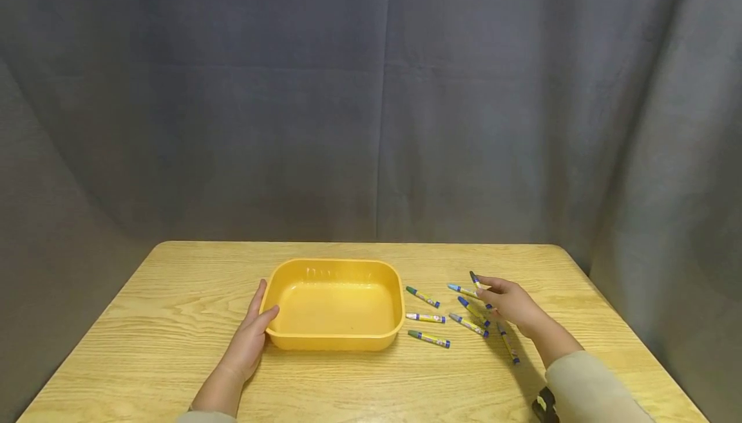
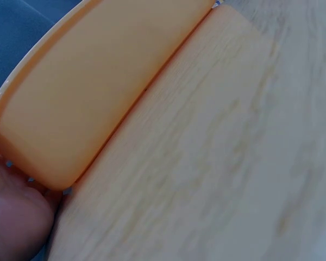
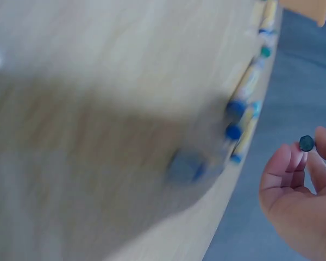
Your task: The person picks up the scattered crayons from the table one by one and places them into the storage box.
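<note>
My left hand (image 1: pixel 249 339) holds the left side of a yellow plastic basin (image 1: pixel 333 344), thumb over the rim and fingers along the outer wall. In the left wrist view, part of that hand (image 2: pixel 16 212) shows beside the basin's wall (image 2: pixel 92 92). Over on the right, my right hand (image 1: pixel 510 304) pinches a dark-tipped crayon (image 1: pixel 475 279) between thumb and fingertips, above other crayons. The right wrist view shows the held crayon's round end (image 3: pixel 307 143) at the fingertips. Below the hand lie a light blue crayon (image 1: pixel 462 290) and a blue crayon (image 1: pixel 474 311).
Between basin and right hand lie a green crayon (image 1: pixel 423 296), a white crayon (image 1: pixel 426 318), a dark green crayon (image 1: pixel 429 338) and a grey crayon (image 1: pixel 468 324). Another crayon (image 1: pixel 507 344) lies nearer the right forearm. Grey curtains (image 1: pixel 371 120) hang behind the wooden table (image 1: pixel 145 346).
</note>
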`<state>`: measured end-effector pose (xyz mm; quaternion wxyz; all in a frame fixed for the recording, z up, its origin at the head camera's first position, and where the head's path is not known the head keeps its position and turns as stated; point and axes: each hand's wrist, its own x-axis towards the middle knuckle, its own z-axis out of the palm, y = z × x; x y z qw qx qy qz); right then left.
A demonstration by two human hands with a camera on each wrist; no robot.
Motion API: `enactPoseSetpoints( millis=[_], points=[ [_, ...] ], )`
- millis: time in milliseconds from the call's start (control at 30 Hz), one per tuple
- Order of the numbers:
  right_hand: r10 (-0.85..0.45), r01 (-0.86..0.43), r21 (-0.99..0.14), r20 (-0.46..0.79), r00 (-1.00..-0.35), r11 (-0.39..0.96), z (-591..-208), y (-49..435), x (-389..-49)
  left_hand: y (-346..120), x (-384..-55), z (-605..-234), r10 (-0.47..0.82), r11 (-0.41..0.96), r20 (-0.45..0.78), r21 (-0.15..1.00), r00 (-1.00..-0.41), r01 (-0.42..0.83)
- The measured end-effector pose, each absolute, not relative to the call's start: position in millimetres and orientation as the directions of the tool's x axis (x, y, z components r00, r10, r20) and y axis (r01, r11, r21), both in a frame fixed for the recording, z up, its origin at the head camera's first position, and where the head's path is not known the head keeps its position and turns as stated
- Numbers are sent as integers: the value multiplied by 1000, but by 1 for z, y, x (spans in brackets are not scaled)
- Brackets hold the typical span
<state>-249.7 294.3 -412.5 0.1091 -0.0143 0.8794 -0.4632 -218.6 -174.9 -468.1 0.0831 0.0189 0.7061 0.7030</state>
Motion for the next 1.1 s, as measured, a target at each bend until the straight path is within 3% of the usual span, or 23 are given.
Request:
enactPoseSetpoints(
  millis=[267, 767, 1100],
  points=[
    [-190, 61, -892, -162, -968, 448, -401, 251, -262, -172, -219, -468, 122, -11, -84, 996, -989, -86],
    [-292, 1, -931, -115, -949, 365, -381, 167, -282, -172, -219, -471, 141, -7, -59, 998, -988, -61],
    [-330, 39, -947, -149, -932, 317, -394, 111, -289, -169, -218, -473, 141, -6, -64, 998, -988, -66]
  ],
)
